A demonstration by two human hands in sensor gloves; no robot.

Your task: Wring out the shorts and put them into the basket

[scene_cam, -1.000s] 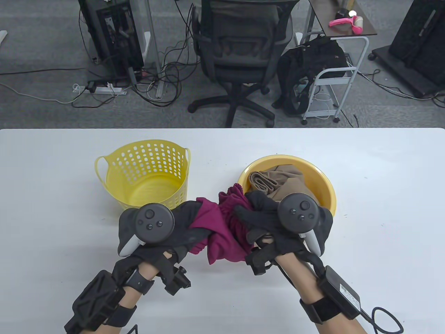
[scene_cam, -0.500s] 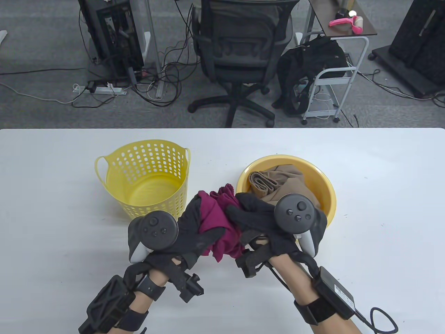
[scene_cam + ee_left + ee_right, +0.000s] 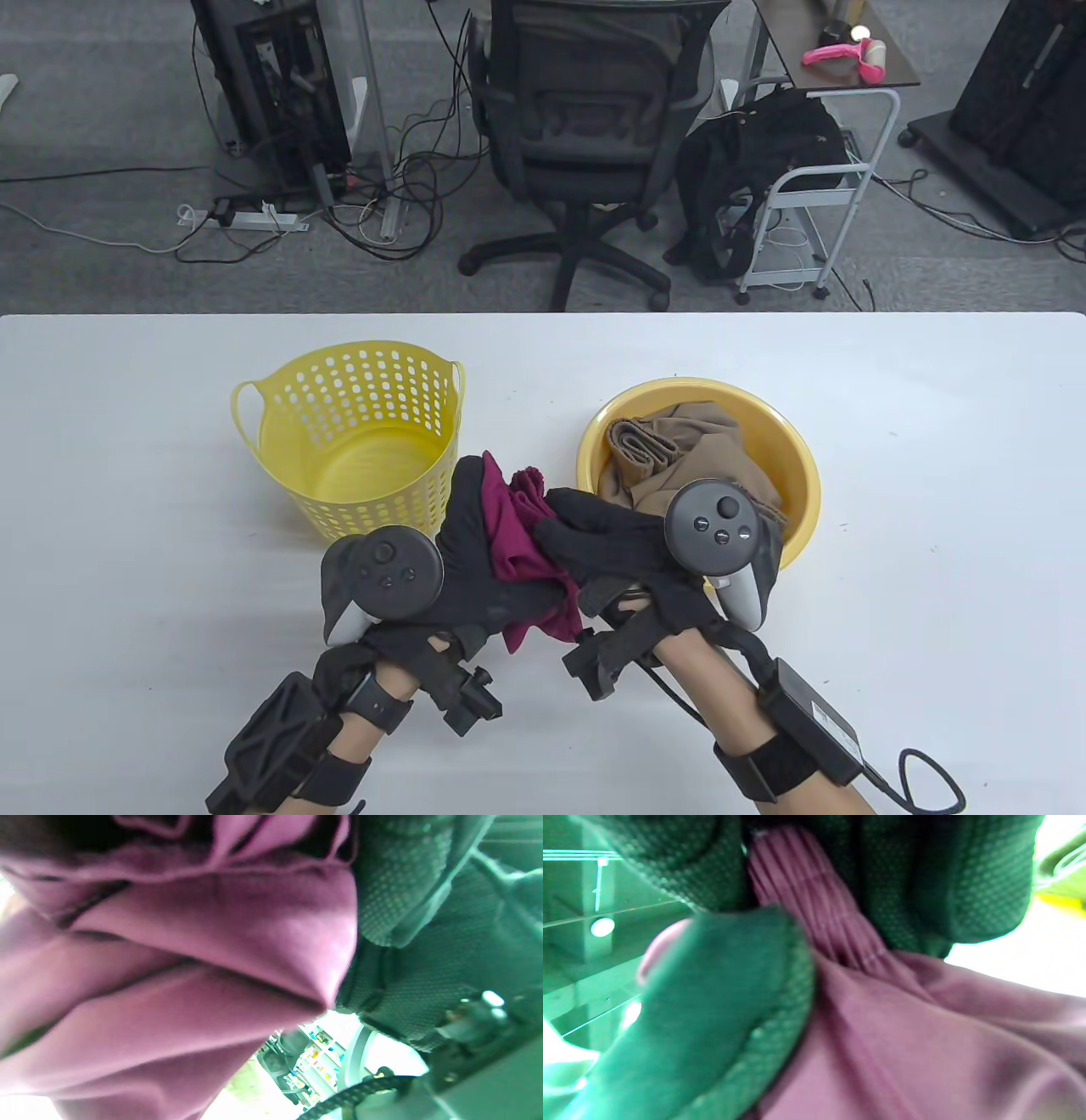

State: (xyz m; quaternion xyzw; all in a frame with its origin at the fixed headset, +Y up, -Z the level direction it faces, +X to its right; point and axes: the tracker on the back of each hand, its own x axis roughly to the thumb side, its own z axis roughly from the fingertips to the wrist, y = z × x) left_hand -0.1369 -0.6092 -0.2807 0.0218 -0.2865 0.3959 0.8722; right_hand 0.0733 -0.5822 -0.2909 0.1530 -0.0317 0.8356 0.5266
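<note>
Tan cloth (image 3: 696,450) in basin (image 3: 802,475), basket (image 3: 280,433) beside

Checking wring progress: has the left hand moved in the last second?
Yes. The left hand has shifted right and toward the far edge, closing on the right hand, judged against the yellow basket; the shorts are bunched tighter.

Grey carpet floor (image 3: 102,255), black office chair (image 3: 585,127), white trolley (image 3: 814,195), cables (image 3: 399,212)

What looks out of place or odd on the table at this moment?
Nothing stands out. Both the left hand and the right hand grip the bunched magenta shorts above the table, between the upright, empty yellow basket and the yellow basin holding brown cloth. No spill shows.
</note>
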